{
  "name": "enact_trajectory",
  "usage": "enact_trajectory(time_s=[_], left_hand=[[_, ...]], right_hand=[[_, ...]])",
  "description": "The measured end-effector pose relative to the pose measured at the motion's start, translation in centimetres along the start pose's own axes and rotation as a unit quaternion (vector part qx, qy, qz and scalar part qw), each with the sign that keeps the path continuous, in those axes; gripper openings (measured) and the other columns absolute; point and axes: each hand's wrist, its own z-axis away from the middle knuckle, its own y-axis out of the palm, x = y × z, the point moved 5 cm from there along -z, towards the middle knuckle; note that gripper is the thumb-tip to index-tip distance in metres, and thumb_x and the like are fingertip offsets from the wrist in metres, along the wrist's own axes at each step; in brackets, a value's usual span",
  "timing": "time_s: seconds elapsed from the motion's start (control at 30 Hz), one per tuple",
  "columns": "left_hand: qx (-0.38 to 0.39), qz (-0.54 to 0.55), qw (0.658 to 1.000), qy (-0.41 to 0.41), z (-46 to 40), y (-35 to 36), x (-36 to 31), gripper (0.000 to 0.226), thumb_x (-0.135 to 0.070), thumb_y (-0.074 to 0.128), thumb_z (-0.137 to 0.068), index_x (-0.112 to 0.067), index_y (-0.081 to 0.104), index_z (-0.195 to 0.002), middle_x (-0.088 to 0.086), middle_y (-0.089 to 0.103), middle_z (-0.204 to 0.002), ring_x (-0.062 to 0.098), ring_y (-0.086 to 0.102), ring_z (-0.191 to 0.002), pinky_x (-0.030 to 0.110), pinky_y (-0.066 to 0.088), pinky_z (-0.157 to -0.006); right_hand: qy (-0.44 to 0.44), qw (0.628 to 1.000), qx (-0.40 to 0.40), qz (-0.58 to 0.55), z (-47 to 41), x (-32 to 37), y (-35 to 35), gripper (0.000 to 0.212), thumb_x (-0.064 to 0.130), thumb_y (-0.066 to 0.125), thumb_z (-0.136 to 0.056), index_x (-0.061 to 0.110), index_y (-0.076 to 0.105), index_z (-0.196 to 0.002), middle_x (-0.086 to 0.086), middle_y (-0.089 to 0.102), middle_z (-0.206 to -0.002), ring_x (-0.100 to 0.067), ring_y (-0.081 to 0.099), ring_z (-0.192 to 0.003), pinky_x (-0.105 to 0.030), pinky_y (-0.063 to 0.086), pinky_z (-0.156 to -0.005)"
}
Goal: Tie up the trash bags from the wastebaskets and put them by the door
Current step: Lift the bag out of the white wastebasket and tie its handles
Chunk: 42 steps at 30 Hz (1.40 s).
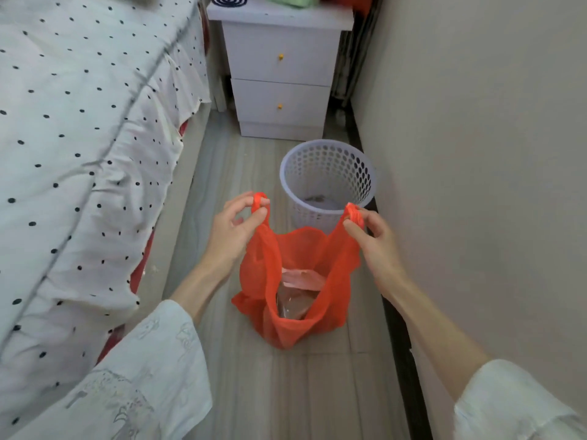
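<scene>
Holding the orange trash bag up by its two handle loops, I stood in the narrow strip of floor between the bed and the wall. My left hand pinched the left loop between thumb and fingertips, and my right hand pinched the right one the same way — both grips closed on the bunched plastic, the two handles held apart and not yet knotted. The bag's mouth gaped open between my hands, showing pale pink and clear plastic scraps inside, while its bottom rested on the grey wood-look floor. Just beyond it, close against the wall, stood the white perforated wastebasket, upright and without a liner, with a little debris visible at its bottom. Farther back sat a white two-drawer nightstand with small yellow knobs. The bed — covered in a white spread with black dots — filled the left side of the view, and my loose white sleeves showed at the lower corners.
</scene>
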Motion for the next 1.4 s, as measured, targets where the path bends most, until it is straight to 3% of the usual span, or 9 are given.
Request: enact_trajectory(time_s=[0.3, 0.43, 0.53, 0.73, 0.87, 0.97, 1.03, 1.2, 1.4], left_hand=[[0.032, 0.027, 0.985, 0.166, -1.4, 3.7, 6.8, 0.077, -0.025, 0.061, -0.082, -0.053, 0.012, -0.135, -0.037, 0.024, -0.138, -0.002, 0.036, -0.13, 0.028, 0.032, -0.109], [-0.04, 0.039, 0.985, 0.163, -0.8, 3.2, 9.2, 0.056, -0.012, 0.058, -0.086, -0.026, 0.023, -0.128, -0.02, 0.053, -0.109, -0.004, 0.058, -0.094, 0.024, 0.05, -0.086], [-0.044, -0.022, 0.992, 0.116, 0.5, 3.0, 9.9, 0.069, -0.024, 0.067, -0.08, -0.021, 0.022, -0.134, -0.014, 0.049, -0.12, -0.001, 0.053, -0.107, 0.011, 0.041, -0.086], [0.032, -0.164, 0.985, 0.035, -0.3, 2.1, 14.0, 0.096, -0.076, 0.069, -0.044, -0.043, 0.034, -0.127, -0.006, 0.052, -0.131, 0.015, 0.046, -0.127, 0.046, 0.038, -0.106], [0.11, -0.11, 0.988, 0.022, -0.2, 2.8, 14.9, 0.055, -0.024, 0.076, -0.072, -0.018, 0.051, -0.121, 0.0, 0.063, -0.11, 0.01, 0.059, -0.1, 0.022, 0.047, -0.088], [0.088, -0.117, 0.989, 0.038, -0.2, 3.7, 15.4, 0.006, -0.011, 0.066, -0.081, -0.015, 0.063, -0.079, -0.003, 0.063, -0.073, 0.009, 0.056, -0.072, 0.029, 0.045, -0.071], [0.038, -0.14, 0.987, 0.075, -0.6, 3.8, 15.7, 0.025, -0.013, 0.059, -0.086, -0.015, 0.056, -0.062, -0.012, 0.05, -0.049, -0.001, 0.044, -0.05, 0.022, 0.037, -0.056], [-0.09, 0.094, 0.991, 0.01, -0.6, 1.7, 16.3, 0.029, -0.024, 0.037, -0.097, -0.02, 0.051, -0.073, 0.002, 0.066, -0.074, 0.011, 0.062, -0.066, 0.019, 0.051, -0.062], [-0.119, 0.156, 0.981, -0.008, 0.1, 1.0, 17.6, 0.03, -0.028, 0.031, -0.099, -0.017, 0.041, -0.073, -0.01, 0.027, -0.031, 0.003, 0.022, -0.027, 0.011, 0.023, -0.034]], right_hand=[[-0.175, 0.984, 0.029, 0.022, -4.4, -4.8, 3.3, 0.072, 0.015, 0.062, -0.087, 0.022, 0.024, -0.147, 0.006, 0.035, -0.151, -0.009, 0.033, -0.138, -0.034, 0.028, -0.117], [-0.213, 0.977, -0.016, 0.0, -3.9, -6.8, 4.1, 0.063, 0.005, 0.059, -0.085, 0.019, 0.032, -0.14, 0.012, 0.043, -0.135, 0.002, 0.045, -0.118, -0.006, 0.038, -0.098], [-0.149, 0.986, -0.067, -0.016, -2.8, -8.4, 4.0, 0.047, 0.012, 0.066, -0.082, 0.018, 0.038, -0.118, 0.001, 0.053, -0.117, -0.011, 0.056, -0.103, -0.023, 0.047, -0.09], [-0.14, 0.954, -0.011, 0.265, -3.6, -11.1, 4.3, 0.084, 0.059, 0.067, -0.065, 0.033, 0.034, -0.137, 0.007, 0.054, -0.13, -0.018, 0.043, -0.128, -0.049, 0.034, -0.108], [-0.13, 0.886, 0.017, 0.445, -4.2, -13.0, 3.8, 0.029, 0.041, 0.059, -0.083, 0.012, 0.061, -0.088, -0.011, 0.065, -0.096, -0.03, 0.053, -0.107, -0.044, 0.043, -0.092], [-0.138, 0.936, -0.007, 0.324, -3.7, -13.3, 3.4, 0.027, 0.03, 0.049, -0.092, 0.009, 0.056, -0.076, -0.01, 0.057, -0.08, -0.022, 0.055, -0.091, -0.038, 0.045, -0.078], [-0.073, 0.987, -0.002, 0.142, -3.4, -13.7, 3.2, 0.036, 0.03, 0.039, -0.098, 0.015, 0.061, -0.074, -0.003, 0.059, -0.073, -0.009, 0.06, -0.073, -0.032, 0.046, -0.07], [0.035, 0.998, -0.043, -0.042, -2.9, -14.7, 1.9, 0.08, 0.049, 0.022, -0.097, 0.009, 0.06, -0.04, -0.007, 0.063, -0.043, -0.022, 0.062, -0.048, -0.032, 0.055, -0.061], [0.046, 0.983, -0.102, -0.148, -2.7, -15.3, 2.8, 0.048, 0.046, 0.028, -0.098, 0.016, 0.038, -0.061, 0.01, 0.027, -0.031, -0.007, 0.024, -0.026, -0.019, 0.025, -0.035]])
